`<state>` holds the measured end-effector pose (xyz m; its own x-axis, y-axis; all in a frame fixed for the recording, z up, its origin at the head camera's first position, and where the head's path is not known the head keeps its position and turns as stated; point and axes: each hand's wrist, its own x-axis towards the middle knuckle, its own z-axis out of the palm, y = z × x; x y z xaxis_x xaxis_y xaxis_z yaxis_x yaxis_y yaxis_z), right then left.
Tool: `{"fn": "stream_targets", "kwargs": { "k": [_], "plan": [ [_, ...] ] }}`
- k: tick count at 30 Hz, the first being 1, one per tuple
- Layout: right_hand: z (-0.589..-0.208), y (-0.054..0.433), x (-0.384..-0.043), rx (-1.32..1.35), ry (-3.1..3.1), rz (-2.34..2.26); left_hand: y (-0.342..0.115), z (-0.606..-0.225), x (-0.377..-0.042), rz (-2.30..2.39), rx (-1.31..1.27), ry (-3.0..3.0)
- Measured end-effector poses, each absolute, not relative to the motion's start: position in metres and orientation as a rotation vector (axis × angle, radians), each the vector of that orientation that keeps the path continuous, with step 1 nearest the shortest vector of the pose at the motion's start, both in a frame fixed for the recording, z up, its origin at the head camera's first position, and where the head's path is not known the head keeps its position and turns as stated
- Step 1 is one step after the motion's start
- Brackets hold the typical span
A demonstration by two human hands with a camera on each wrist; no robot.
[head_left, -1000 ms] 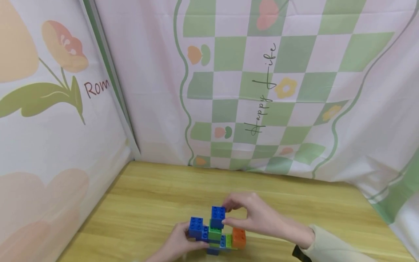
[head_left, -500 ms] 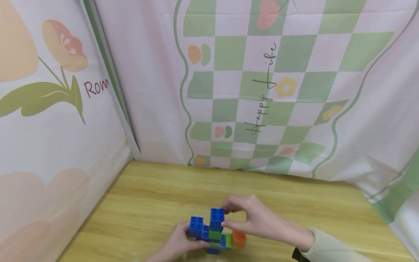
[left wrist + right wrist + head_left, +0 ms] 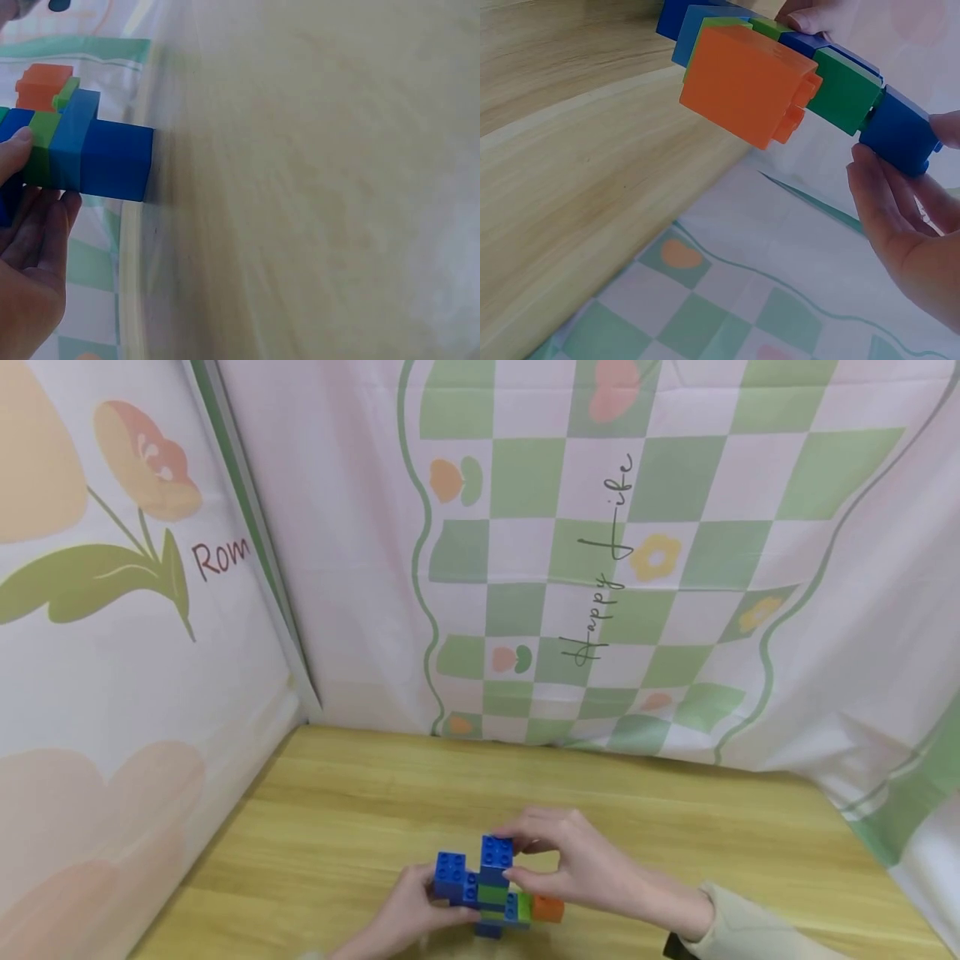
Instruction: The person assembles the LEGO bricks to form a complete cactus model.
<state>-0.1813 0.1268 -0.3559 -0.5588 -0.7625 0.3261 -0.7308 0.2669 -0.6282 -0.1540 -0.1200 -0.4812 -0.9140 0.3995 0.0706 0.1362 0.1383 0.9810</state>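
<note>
My left hand (image 3: 408, 910) grips a built stack of toy building bricks, its thumb on the near side and fingers behind. Between thumb and fingertips my right hand (image 3: 581, 864) pinches a square blue brick (image 3: 496, 853) over the stack's green brick (image 3: 492, 895). In the right wrist view a narrow gap with studs shows between that blue brick (image 3: 900, 131) and the green brick (image 3: 846, 90). To one side, a lime brick (image 3: 522, 906) joins an orange brick (image 3: 548, 908). Another blue brick (image 3: 450, 875) sticks out on the left. A further blue brick (image 3: 116, 160) forms the bottom.
The wooden table (image 3: 360, 793) lies beneath both hands, its edge (image 3: 133, 247) close by the stack in the left wrist view. A printed curtain (image 3: 600, 610) hangs behind, and a flower-printed panel (image 3: 112, 693) stands at the left.
The right hand has shifted slightly left and down with its blue brick. The green brick's top studs, visible earlier in the head view, are now covered. The left hand stays nearly still.
</note>
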Motion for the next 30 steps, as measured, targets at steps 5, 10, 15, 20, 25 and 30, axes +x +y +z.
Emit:
{"fn": "stream_targets", "kwargs": {
  "k": [5,10,15,20,25,30],
  "plan": [
    [-0.3564,0.1252,-0.1798,-1.561,2.499,-1.170,-0.1200,-0.4817,-0.1528,1.855,0.546,2.215],
    [-0.3581,0.1243,-0.1783,-1.560,2.503,-1.200,-0.1197,-0.4821,-0.1523,1.855,0.563,2.228],
    [-0.3620,0.1245,-0.1786,-1.498,2.483,-1.248,-0.1197,-0.4818,-0.1527,1.860,0.575,2.219],
    [-0.3654,0.1253,-0.1796,-1.409,2.463,-1.290,-0.1196,-0.4815,-0.1537,1.869,0.545,2.195],
    [-0.3653,0.1247,-0.1799,-1.388,2.454,-1.291,-0.1196,-0.4817,-0.1537,1.870,0.535,2.192],
    [-0.3657,0.1229,-0.1789,-1.380,2.462,-1.303,-0.1200,-0.4819,-0.1538,1.869,0.537,2.187]
  ]
}}
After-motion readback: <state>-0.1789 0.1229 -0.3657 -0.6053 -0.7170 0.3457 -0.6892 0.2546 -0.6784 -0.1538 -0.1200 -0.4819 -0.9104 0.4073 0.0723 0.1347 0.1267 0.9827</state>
